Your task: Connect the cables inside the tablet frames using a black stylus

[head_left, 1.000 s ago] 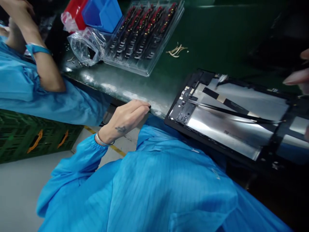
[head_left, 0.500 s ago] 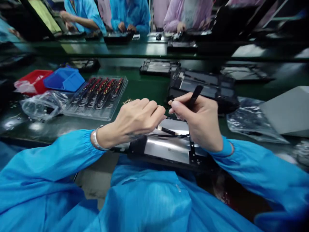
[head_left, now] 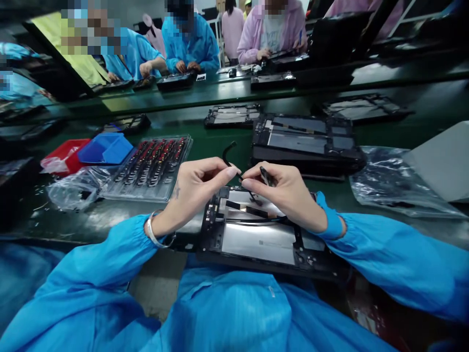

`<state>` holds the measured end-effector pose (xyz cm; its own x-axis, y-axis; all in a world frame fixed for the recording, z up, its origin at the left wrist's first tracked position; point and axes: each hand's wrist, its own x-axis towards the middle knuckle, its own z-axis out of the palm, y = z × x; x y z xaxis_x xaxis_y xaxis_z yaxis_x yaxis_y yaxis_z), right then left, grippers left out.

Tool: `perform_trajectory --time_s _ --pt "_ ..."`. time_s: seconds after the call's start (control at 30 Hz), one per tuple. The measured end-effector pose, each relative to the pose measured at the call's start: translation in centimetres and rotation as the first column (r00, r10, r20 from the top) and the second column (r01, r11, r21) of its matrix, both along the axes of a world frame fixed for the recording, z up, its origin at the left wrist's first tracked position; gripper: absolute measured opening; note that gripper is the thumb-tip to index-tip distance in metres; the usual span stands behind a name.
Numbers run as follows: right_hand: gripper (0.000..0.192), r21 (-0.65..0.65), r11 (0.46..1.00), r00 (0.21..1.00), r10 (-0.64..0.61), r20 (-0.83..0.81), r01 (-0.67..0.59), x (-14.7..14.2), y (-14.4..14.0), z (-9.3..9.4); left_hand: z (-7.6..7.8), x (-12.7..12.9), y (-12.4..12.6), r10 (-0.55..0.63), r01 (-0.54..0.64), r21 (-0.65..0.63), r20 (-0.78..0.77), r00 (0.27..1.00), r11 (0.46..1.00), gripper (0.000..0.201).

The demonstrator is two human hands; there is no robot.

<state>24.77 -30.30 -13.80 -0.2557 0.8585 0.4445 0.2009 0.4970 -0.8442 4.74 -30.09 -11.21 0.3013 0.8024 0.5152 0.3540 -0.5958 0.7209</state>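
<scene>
Thumb and fingers of my left hand (head_left: 201, 188) are pinched on a thin black flex cable (head_left: 229, 152), whose curved end sticks up above them. My right hand (head_left: 284, 193) is closed beside it, fingertips close to the cable's lower part. A slim dark tool (head_left: 268, 177), which looks like tweezers, pokes out between its fingers; its tip is hidden. Below both hands lies an opened tablet (head_left: 258, 242) with silvery battery panels and black cables across its middle. My right hand covers part of its upper right side.
Left of my hands is a clear plastic tray (head_left: 150, 164) of small parts, with blue (head_left: 106, 149) and red (head_left: 66, 155) bins behind. Stacked opened tablets (head_left: 304, 144) stand beyond my right hand. Plastic bags (head_left: 395, 181) lie at right. Co-workers (head_left: 190, 41) sit across the bench.
My left hand has turned from a knuckles-up, curled pose to a visible pinch on the flex cable. My right hand has lowered slightly, its tool now more upright and less exposed. The view has shifted.
</scene>
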Motion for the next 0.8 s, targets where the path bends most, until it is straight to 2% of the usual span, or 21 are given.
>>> perform_trajectory --time_s 0.07,0.13,0.27,0.37,0.47,0.57,0.67,0.8 --pt "0.016 0.030 0.999 1.000 -0.025 0.013 0.024 -0.1 -0.1 -0.1 -0.1 0.0 -0.2 -0.005 0.006 -0.042 0.019 1.000 0.999 0.024" --pt "0.017 0.060 0.996 0.997 -0.069 0.019 0.067 0.1 -0.3 0.0 -0.2 -0.4 -0.4 0.008 -0.010 -0.034 -0.044 0.999 0.999 0.024" --pt "0.016 0.108 0.985 0.980 -0.150 0.128 0.137 1.9 -0.8 0.6 -0.5 -1.8 -0.5 0.048 -0.018 0.086 -0.361 0.931 0.996 0.025" --pt "0.013 0.107 0.987 0.941 -0.147 0.305 0.120 4.2 -0.9 0.6 -1.1 -2.7 0.2 0.068 0.018 0.165 -0.500 0.863 0.986 0.022" --pt "0.011 0.007 0.997 0.891 -0.067 0.449 0.071 6.2 -0.9 0.1 -2.0 -3.0 1.2 0.064 0.061 0.199 -0.565 0.823 0.978 0.022" --pt "0.012 -0.136 0.988 0.852 0.013 0.524 0.068 7.5 -0.8 -0.1 -2.9 -2.6 2.1 0.023 0.138 0.223 -0.597 0.802 0.965 0.024" --pt "0.014 -0.229 0.968 0.821 0.045 0.569 0.106 8.1 -0.8 0.0 -3.4 -2.0 2.8 -0.062 0.242 0.215 -0.614 0.787 0.946 0.023" --pt "0.016 -0.273 0.950 0.779 0.053 0.624 0.154 8.5 -0.6 0.0 -3.6 -0.9 3.6 -0.207 0.389 0.160 -0.635 0.744 0.907 0.025"
